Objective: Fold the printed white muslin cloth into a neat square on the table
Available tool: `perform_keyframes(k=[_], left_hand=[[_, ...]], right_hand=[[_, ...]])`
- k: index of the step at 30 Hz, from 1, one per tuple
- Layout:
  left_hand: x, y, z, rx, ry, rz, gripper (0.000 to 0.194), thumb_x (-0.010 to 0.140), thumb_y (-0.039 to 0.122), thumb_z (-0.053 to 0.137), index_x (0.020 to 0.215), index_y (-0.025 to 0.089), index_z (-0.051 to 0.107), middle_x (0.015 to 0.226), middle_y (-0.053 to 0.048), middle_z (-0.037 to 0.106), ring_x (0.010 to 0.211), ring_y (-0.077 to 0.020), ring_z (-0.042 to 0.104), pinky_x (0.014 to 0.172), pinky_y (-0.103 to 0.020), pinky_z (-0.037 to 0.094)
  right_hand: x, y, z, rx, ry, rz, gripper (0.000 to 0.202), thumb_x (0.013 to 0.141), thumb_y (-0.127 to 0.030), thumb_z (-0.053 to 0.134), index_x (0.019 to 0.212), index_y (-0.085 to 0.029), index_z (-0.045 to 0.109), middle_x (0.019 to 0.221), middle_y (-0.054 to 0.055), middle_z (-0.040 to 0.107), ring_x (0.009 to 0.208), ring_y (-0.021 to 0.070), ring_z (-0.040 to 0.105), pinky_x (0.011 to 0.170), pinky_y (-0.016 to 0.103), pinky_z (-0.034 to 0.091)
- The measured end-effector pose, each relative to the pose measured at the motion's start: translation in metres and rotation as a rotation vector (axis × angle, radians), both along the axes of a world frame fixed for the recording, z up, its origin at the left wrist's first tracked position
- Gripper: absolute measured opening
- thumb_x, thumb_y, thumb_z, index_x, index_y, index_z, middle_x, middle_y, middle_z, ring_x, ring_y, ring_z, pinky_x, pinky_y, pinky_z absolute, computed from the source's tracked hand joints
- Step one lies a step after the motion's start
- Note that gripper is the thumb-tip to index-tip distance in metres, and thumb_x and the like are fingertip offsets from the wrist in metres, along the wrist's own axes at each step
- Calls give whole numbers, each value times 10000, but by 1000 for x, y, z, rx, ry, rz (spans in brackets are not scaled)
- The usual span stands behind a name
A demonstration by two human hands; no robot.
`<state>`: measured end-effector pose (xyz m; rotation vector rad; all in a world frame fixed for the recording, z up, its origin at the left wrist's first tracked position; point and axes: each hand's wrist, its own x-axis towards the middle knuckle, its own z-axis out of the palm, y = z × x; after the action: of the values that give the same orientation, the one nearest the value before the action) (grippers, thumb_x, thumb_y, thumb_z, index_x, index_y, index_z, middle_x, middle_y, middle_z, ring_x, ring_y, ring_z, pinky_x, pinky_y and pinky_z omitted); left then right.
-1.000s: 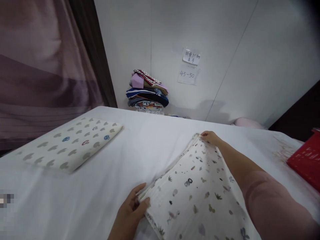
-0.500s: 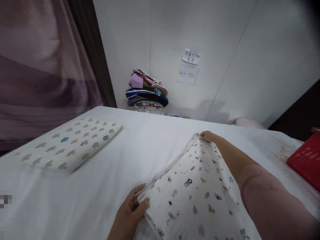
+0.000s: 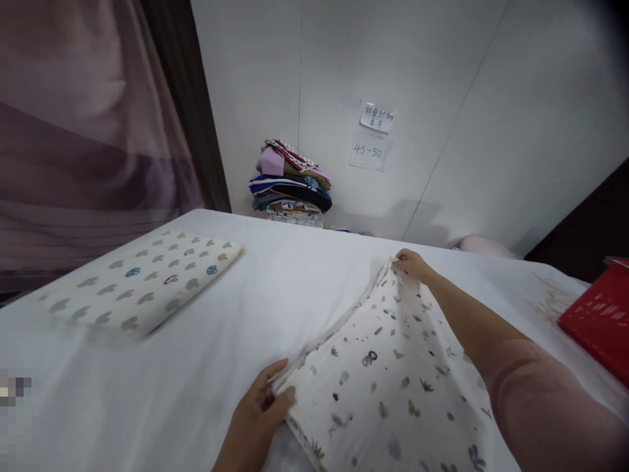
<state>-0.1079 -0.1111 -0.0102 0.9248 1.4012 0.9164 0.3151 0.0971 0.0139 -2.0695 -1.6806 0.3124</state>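
Note:
A white cloth (image 3: 378, 380) printed with small plants, birds and other figures lies in layers at the front of the table. My left hand (image 3: 258, 413) grips its near left corner between thumb and fingers. At the far corner, my right hand (image 3: 410, 263) pinches the cloth and holds it slightly raised, so the fabric slopes in soft creases below it. The cloth's lower part runs out of view at the bottom.
A folded cream cloth with grey mouse-head shapes (image 3: 152, 278) lies on the white-covered table (image 3: 216, 367) at left. Behind the table is a stack of folded fabrics (image 3: 289, 187). A red bag-like object (image 3: 599, 314) sits at right. Two paper notes (image 3: 371, 151) hang on the wall.
My right hand has shifted very slightly, lifting the far corner a little. My left hand stays at its corner. The whole view has tilted slightly.

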Motion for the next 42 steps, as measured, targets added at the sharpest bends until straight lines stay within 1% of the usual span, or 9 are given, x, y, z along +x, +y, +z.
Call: perform_keyframes(k=[3, 7, 10, 14, 21, 27, 34, 37, 42], left_hand=[[-1, 0, -4, -6, 28, 6, 666, 597, 481, 660, 1178, 177, 547, 614, 16, 573, 610, -178, 547, 599, -274, 420], [-2, 0, -5, -15, 37, 19, 682, 597, 459, 657, 1202, 171, 531, 637, 2, 587, 606, -181, 551, 600, -284, 430], [-2, 1, -4, -30, 30, 24, 698, 587, 465, 662, 1204, 168, 528, 645, -3, 592, 617, -189, 559, 606, -295, 442], [-3, 2, -6, -47, -6, -3, 711, 589, 469, 670, 1215, 173, 512, 673, -5, 603, 648, -192, 569, 636, -300, 453], [-3, 2, -14, -35, -8, 21, 716, 587, 494, 677, 1215, 186, 523, 613, 21, 545, 603, -166, 529, 592, -274, 426], [-3, 3, -15, -45, -48, 8, 737, 584, 484, 688, 1234, 183, 511, 630, 13, 548, 594, -161, 533, 585, -278, 445], [-4, 4, -11, -33, -4, -8, 707, 577, 443, 690, 1214, 178, 534, 635, 8, 557, 598, -168, 547, 600, -289, 460], [-3, 4, -11, -38, 0, -5, 684, 603, 429, 672, 1221, 177, 522, 618, 18, 539, 594, -162, 536, 607, -290, 459], [-2, 3, -11, -43, -9, 2, 692, 600, 444, 675, 1222, 188, 514, 626, 22, 538, 606, -160, 531, 604, -286, 453]], right_hand=[[-5, 11, -2, 38, -4, -49, 264, 765, -311, 524, 971, -157, 585, 826, 40, 646, 666, 124, 567, 595, 210, 424], [-13, 20, -21, 17, -46, -132, 241, 703, -237, 595, 924, -149, 637, 885, 82, 657, 785, 179, 593, 687, 255, 431], [-17, 17, -35, 14, -76, -189, 259, 736, -250, 559, 971, -180, 642, 946, 81, 656, 862, 204, 594, 723, 274, 427], [-17, 6, -43, 30, -111, -255, 321, 807, -301, 476, 1098, -232, 593, 1006, 62, 650, 910, 201, 590, 744, 274, 425], [-17, -2, -46, 9, -172, -220, 348, 824, -280, 449, 1148, -232, 565, 1054, 71, 647, 973, 217, 572, 774, 288, 418], [-19, -8, -46, 31, -205, -168, 392, 840, -305, 435, 1197, -186, 543, 1215, 93, 573, 1098, 232, 514, 886, 308, 388], [-14, -14, -44, 16, -208, -172, 390, 838, -311, 443, 1193, -186, 546, 1146, 64, 619, 1026, 198, 562, 845, 268, 413], [-16, -11, -46, 0, -223, -185, 367, 832, -287, 448, 1158, -175, 574, 1124, 81, 627, 1014, 215, 565, 834, 287, 415], [-21, -12, -43, 13, -274, -190, 383, 843, -275, 427, 1180, -152, 562, 1214, 125, 562, 1119, 277, 483, 915, 374, 361]])
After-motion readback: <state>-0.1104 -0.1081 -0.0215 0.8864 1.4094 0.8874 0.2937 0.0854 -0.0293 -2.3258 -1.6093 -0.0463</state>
